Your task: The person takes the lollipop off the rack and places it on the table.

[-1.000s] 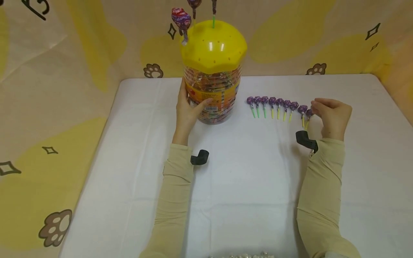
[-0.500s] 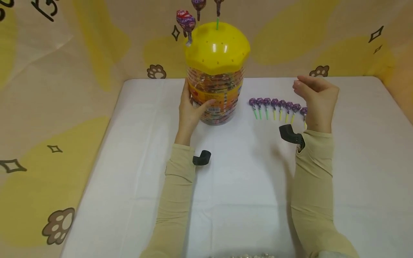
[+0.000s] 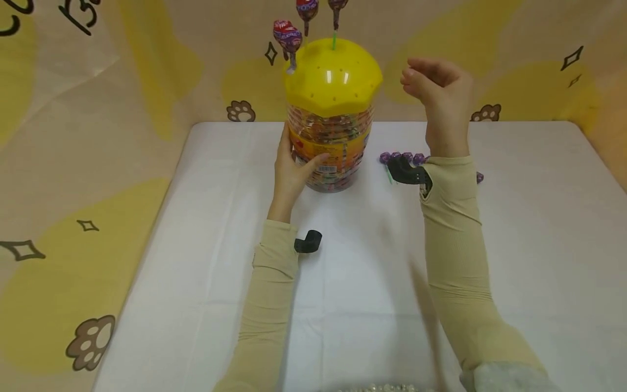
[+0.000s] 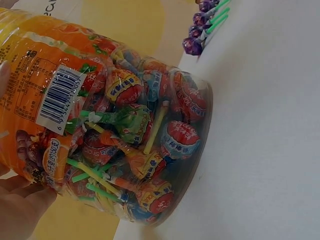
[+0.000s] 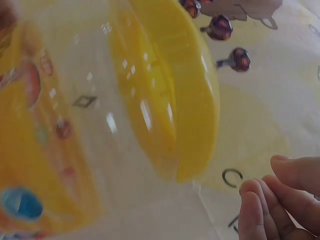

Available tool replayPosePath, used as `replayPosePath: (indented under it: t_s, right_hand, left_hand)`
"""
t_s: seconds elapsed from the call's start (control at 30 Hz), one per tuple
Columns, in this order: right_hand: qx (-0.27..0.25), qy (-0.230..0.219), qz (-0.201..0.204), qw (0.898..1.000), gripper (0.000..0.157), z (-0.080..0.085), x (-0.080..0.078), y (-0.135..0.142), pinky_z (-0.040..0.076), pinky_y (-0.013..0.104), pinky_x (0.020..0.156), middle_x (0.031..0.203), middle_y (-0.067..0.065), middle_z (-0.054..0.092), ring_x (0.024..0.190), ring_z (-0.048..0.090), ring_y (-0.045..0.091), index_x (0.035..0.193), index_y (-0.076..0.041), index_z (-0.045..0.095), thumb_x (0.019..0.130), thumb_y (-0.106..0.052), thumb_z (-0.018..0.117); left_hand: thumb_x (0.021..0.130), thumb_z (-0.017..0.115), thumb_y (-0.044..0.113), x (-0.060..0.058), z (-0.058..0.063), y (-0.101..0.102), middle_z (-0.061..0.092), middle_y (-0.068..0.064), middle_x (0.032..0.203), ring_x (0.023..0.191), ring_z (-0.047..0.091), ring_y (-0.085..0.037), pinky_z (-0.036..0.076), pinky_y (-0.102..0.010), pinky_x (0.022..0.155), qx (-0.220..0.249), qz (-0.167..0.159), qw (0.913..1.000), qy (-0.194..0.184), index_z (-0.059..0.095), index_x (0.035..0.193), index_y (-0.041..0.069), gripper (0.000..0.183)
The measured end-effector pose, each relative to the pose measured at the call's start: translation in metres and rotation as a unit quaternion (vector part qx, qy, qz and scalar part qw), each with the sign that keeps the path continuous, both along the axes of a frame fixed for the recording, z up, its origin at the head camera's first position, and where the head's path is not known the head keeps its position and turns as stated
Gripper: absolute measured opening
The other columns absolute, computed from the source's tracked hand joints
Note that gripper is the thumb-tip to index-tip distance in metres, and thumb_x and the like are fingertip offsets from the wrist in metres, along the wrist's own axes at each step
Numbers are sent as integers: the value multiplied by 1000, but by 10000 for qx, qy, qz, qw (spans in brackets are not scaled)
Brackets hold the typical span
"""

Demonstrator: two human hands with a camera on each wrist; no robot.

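A clear plastic jar [image 3: 325, 144] of wrapped lollipops, with an orange label, stands upright at the table's back. My left hand [image 3: 291, 169] grips its left side, thumb across the front by the barcode and fingers around behind. Several lollipops [image 3: 288, 37] stick up from holes in its domed yellow lid [image 3: 333, 79]. To the right of the lid, in the air, is my right hand [image 3: 441, 98]; its fingers are loosely bent and nothing shows in them. Lower down, purple-wrapped lollipops [image 3: 407, 156] lie in a row, partly hidden by the right sleeve and wrist camera.
A white cloth covers the table [image 3: 362, 261]. Behind it hangs a yellow and beige backdrop [image 3: 240, 65] with paw prints. At the bottom edge, a strip of pearl-like beads [image 3: 382, 387] shows.
My right hand has left the right end of the lollipop row and moved up and left towards the lid. My left hand keeps its hold on the jar.
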State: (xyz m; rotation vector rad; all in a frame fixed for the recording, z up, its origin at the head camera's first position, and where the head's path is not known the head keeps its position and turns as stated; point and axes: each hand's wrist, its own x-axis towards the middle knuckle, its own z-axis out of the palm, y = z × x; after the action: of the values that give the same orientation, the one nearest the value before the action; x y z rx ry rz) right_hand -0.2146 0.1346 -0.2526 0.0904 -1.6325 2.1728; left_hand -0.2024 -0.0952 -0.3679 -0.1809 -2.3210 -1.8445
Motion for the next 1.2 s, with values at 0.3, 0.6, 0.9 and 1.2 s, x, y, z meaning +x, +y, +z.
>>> replayPosePath:
  t_s: [0.3, 0.6, 0.9, 1.2]
  right_hand:
    - [798, 189, 305, 9962, 16, 26, -16, -36, 53, 26, 87, 92, 10, 65, 86, 61, 21, 100, 5, 70, 85, 1, 69]
    - [1349, 207, 357, 9900, 20, 36, -26, -61, 51, 24, 89, 100, 10, 65, 94, 60, 19, 105, 4, 69, 86, -1, 68]
    - [2029, 180, -16, 9790, 22, 40, -37, -74, 49, 18, 88, 105, 13, 67, 93, 61, 17, 106, 5, 69, 86, -5, 70]
    - [2629, 189, -353, 9640, 24, 38, -42, -82, 49, 16, 87, 106, 13, 67, 93, 62, 16, 107, 4, 68, 87, -9, 70]
  left_hand:
    - [82, 77, 23, 1, 0, 1, 17, -5, 157, 142, 19, -16, 22, -28, 114, 17, -5, 10000, 18, 9, 154, 12, 99]
    - [83, 77, 23, 1, -1, 1, 17, -6, 157, 142, 20, -17, 23, -30, 115, 18, 9, 10000, 60, 9, 154, 12, 99]
    - [82, 77, 23, 2, -1, 2, 17, -5, 157, 142, 19, -16, 21, -28, 115, 0, 32, 9999, 106, 10, 154, 13, 99]
    - [82, 77, 23, 2, -1, 2, 17, -3, 157, 142, 19, -14, 22, -27, 114, 12, 28, 10000, 48, 10, 154, 13, 99]
